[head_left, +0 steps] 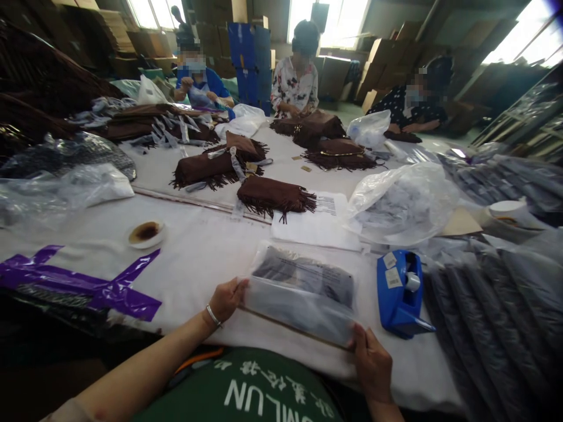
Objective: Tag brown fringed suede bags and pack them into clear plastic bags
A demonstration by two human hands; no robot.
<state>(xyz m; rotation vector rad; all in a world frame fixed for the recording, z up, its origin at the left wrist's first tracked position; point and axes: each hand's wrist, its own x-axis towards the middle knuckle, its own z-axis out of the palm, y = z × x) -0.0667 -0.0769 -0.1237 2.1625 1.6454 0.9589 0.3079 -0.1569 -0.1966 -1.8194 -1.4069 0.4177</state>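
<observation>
A clear plastic bag with a dark flat item inside lies in front of me on the white-covered table. Its near left corner is pinched by my left hand, which has a silver bracelet at the wrist. At the near right corner, my right hand grips the bag between thumb and fingers. The edge facing me is stretched straight between both hands. Just right of the bag stands a blue tape dispenser with a white core. Beyond the bag rest a printed paper sheet and a brown fringed bag.
Packed dark items in plastic are piled at right, near a crumpled clear bag. A small dish with brown liquid and purple tape lie left. Several fringed bags lie farther back. Three people sit across the table.
</observation>
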